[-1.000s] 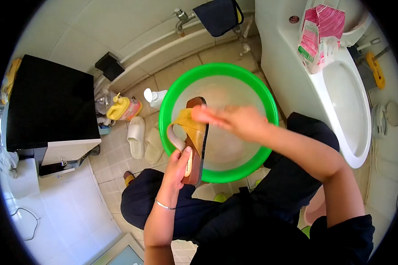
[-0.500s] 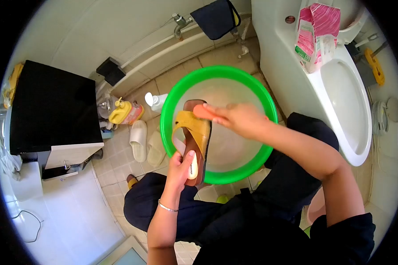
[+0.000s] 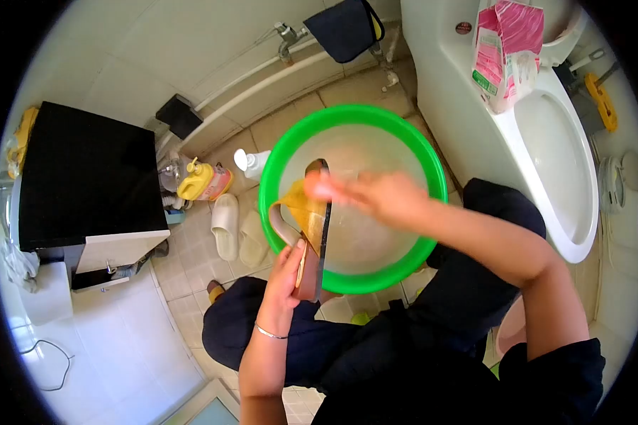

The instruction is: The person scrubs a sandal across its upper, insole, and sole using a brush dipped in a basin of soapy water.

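My left hand (image 3: 286,275) is closed round the heel end of a sandal (image 3: 310,278) with a brown sole and yellow strap. The sandal is tilted on its side over the left part of a green basin (image 3: 273,152) holding cloudy water (image 3: 376,241). My right hand (image 3: 386,197), blurred by motion, is closed on an orange brush (image 3: 317,185) at the sandal's strap near the toe end. The brush's underside is hidden.
A white bottle (image 3: 252,163), a yellow jug (image 3: 204,180) and pale slippers (image 3: 225,227) are left of the basin. A black-topped cabinet (image 3: 85,177) stands farther left. At the right is a white washbasin (image 3: 556,163) with a pink packet (image 3: 507,53).
The sandal has turned from showing its insole to a more edge-on tilt. The orange brush and my right hand have shifted slightly along the strap.
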The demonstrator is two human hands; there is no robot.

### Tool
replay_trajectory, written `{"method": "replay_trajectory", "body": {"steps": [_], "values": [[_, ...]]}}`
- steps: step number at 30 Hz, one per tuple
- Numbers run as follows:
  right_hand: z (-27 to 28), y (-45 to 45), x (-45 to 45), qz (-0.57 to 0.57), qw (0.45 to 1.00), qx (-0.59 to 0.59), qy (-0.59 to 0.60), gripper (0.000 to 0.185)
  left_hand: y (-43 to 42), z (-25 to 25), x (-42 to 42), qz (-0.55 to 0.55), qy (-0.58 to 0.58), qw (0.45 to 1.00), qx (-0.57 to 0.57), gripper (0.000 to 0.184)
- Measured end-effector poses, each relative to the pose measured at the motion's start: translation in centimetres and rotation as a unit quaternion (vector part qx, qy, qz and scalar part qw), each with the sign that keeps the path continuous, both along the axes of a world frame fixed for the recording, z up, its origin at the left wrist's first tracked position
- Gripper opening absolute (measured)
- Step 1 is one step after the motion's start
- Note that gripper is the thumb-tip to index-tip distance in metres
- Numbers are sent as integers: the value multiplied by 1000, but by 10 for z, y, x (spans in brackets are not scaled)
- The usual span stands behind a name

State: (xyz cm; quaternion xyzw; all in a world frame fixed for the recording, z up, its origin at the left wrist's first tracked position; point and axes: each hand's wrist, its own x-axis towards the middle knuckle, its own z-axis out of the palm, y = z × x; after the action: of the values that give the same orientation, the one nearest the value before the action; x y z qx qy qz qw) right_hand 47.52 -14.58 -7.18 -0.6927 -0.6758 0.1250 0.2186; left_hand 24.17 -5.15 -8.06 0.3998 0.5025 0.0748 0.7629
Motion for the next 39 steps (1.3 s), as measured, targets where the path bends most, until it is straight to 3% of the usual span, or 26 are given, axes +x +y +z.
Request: {"method": "replay_trajectory", "body": {"steps": [1, 2, 3, 5, 6, 9, 14, 17, 23, 24, 25, 27, 28, 30, 31, 32, 34, 36, 39], "values": [[4, -3, -3, 26, 999, -17, -28, 47, 3, -3, 1, -1, -2, 1000, -13, 35], [-10, -14, -19, 83, 993, 75, -44, 44, 6, -17, -6, 0, -12, 1000, -8, 36], [-12, -12, -15, 85, 993, 75, -42, 44, 5, -12, -6, 2, -11, 1000, -8, 36], [-17, -1, 0, 48, 997, 49, 24, 42, 3, 1, -5, -8, -7, 999, -44, 37], [-18, 12, 11, -43, 996, 45, 56, 41, 5, -1, -6, -27, -35, 998, -37, 38], [-9, -7, -15, 32, 999, -13, -41, 42, 9, -4, -6, -22, -26, 998, -61, 38], [-22, 0, -2, -12, 998, 49, 23, 47, 0, 1, -6, -15, 6, 999, -29, 37], [5, -17, -26, 111, 993, -38, 0, 43, 4, -1, 2, 6, -16, 1000, -17, 36], [-21, -3, -11, 25, 999, -23, 27, 52, 5, 0, 5, 12, -24, 999, -25, 35], [11, -6, -14, 91, 986, -112, 82, 50, 3, 6, 8, 16, -26, 999, -19, 35], [-3, 0, -5, 90, 986, -114, 83, 50, 1, 10, 8, 17, -22, 1000, -13, 36], [-54, 17, 26, -42, 993, -45, 100, 41, 1, -3, 1, 32, -12, 999, -18, 36], [-64, 17, 38, -43, 993, -44, 98, 41, 3, -5, -1, 25, -11, 999, -17, 37], [-81, 19, 57, -122, 976, -166, 66, 44, 7, -6, 1, 20, -13, 1000, -13, 38], [-104, 18, 56, -119, 977, -167, 67, 44, 7, -5, 1, 23, -12, 1000, -14, 38], [-134, 17, 53, -195, 940, -239, 143, 45, 5, -4, 2, 33, -18, 999, -15, 38], [-140, 18, 45, -268, 888, -306, 216, 46, 6, -5, 3, 44, -25, 999, -14, 38], [-136, 18, 37, -69, 969, -213, 105, 47, 6, -9, 1, 47, -33, 998, -13, 37], [-66, 25, 35, -93, 971, -180, 125, 48, 6, -6, 8, 80, -26, 996, -33, 36]]}}
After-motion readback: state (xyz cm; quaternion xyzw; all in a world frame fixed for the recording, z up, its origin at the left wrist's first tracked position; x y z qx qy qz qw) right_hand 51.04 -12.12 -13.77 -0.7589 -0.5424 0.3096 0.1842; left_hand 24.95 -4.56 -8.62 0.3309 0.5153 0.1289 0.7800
